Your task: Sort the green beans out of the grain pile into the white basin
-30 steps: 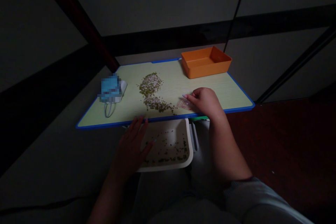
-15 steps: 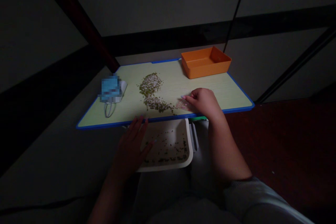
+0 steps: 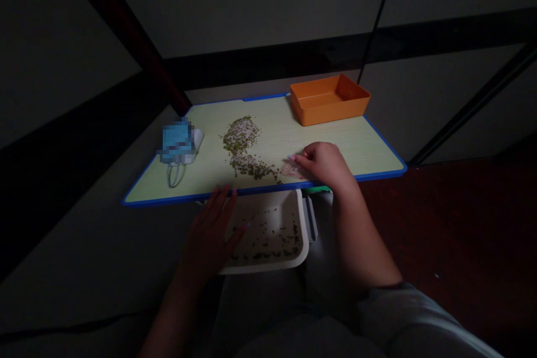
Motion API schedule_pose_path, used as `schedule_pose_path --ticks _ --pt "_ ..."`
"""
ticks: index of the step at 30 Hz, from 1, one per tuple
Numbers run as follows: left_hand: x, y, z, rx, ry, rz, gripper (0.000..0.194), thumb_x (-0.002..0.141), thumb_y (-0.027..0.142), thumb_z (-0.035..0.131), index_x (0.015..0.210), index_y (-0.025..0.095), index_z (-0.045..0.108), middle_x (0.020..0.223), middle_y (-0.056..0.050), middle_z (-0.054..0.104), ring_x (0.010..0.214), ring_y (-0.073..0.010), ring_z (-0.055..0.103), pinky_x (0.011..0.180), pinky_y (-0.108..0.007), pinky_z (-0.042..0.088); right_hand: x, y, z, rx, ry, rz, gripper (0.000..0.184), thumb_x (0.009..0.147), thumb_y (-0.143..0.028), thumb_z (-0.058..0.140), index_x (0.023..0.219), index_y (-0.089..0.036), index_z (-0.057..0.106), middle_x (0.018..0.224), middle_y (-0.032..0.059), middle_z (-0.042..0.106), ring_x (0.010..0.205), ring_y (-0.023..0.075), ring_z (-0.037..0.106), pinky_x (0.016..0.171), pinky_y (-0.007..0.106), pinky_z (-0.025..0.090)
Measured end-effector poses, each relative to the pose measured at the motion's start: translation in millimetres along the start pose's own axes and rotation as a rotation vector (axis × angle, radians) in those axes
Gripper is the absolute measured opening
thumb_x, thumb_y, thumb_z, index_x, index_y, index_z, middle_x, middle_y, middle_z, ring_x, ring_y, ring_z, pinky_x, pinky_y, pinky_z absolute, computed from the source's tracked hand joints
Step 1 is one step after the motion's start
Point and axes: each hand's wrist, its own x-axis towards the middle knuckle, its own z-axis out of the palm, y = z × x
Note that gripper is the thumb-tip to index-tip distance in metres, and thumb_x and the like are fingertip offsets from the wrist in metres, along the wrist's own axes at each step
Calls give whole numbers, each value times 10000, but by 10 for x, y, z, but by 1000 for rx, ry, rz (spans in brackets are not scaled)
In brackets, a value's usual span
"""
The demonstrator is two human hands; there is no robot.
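Observation:
My right hand (image 3: 323,163) is closed above the tabletop near its front edge. Thumb and fingers pinch a thin, pale, card-like piece with pinkish marks (image 3: 292,170), which looks partly see-through; its exact kind is unclear. To its left lie small green and pale grains (image 3: 251,168), loosely heaped and running back into a wider patch. My left hand (image 3: 213,229) has its fingers spread over the left side of a white tray (image 3: 302,260), fingertips close to the table's front edge. Small dark grains lie scattered in the tray, mostly along its near and right sides.
An orange bin (image 3: 331,112) stands at the back right of the blue-edged table (image 3: 201,184). At the left is a blurred blue-and-white object (image 3: 178,142) with a looped cord. Dark wall panels stand behind. Something green (image 3: 316,189) shows under the front edge.
My right hand and the card-like piece have shifted very slightly. The left hand, the grain patch and the tray look the same.

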Motion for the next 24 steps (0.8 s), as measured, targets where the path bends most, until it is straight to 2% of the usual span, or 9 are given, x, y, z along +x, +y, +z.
schedule_pose_path --ticks 8,24 --pt "2 3 -11 -8 -1 -6 747 893 509 446 1507 231 125 1567 -122 257 1448 -288 219 1104 -478 337 12 14 -6 -62 36 96 402 871 -458 530 589 -184 611 578 47 556 615 159 465 639 321 251" --pt "-6 -5 3 -10 23 19 730 900 509 429 1502 222 135 1563 -127 267 1448 -279 220 1098 -477 342 -3 -13 20 31 7 -5 399 846 -422 585 536 -173 560 533 -16 458 547 103 339 608 305 204"
